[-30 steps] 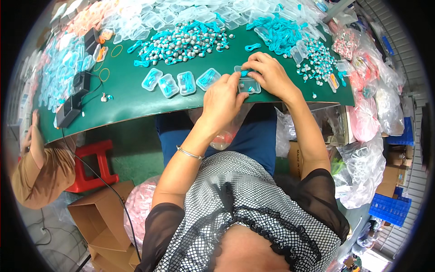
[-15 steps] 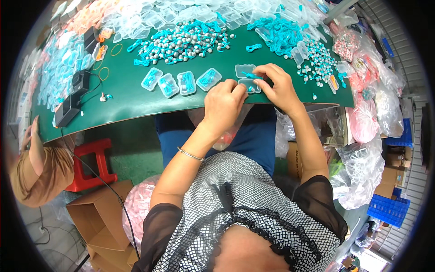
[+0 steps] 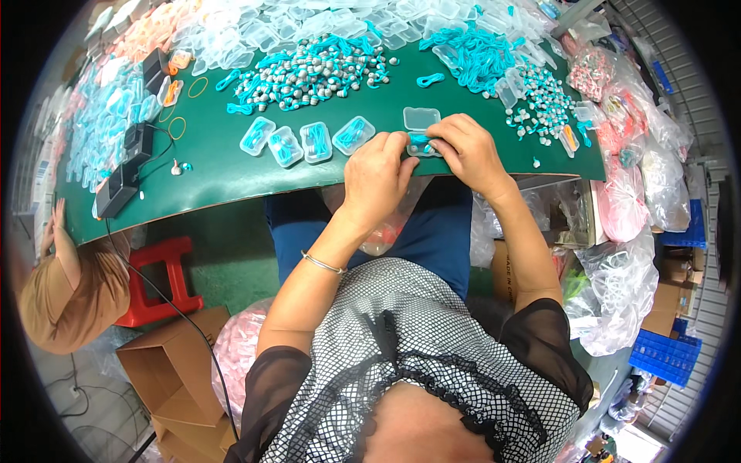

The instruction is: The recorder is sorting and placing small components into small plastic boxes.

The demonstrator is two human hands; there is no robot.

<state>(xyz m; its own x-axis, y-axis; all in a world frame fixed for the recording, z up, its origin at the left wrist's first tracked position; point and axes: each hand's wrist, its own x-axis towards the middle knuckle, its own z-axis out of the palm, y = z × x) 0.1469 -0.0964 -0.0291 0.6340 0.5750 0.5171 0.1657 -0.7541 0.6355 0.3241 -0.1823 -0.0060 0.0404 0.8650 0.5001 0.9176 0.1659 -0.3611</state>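
Observation:
A small clear plastic box lies at the table's front edge with its lid flipped back on the far side. Against the box's left side, my left hand has its fingers curled and pinched, steadying it. From the right, my right hand reaches over the box with bent fingers pressed on a bundle of teal cord in its lower half. Those fingertips partly cover the cord and the box. To the left stand several closed boxes with teal cord inside.
Beyond the boxes is a heap of grey-white beads with teal cords. Teal cord bundles and loose beads lie far right; empty clear cases line the back. Black devices and another person's hand are at left.
The teal cord has gone down into the box's lower half, with my right hand's fingers following it. My left hand has shifted slightly toward the box.

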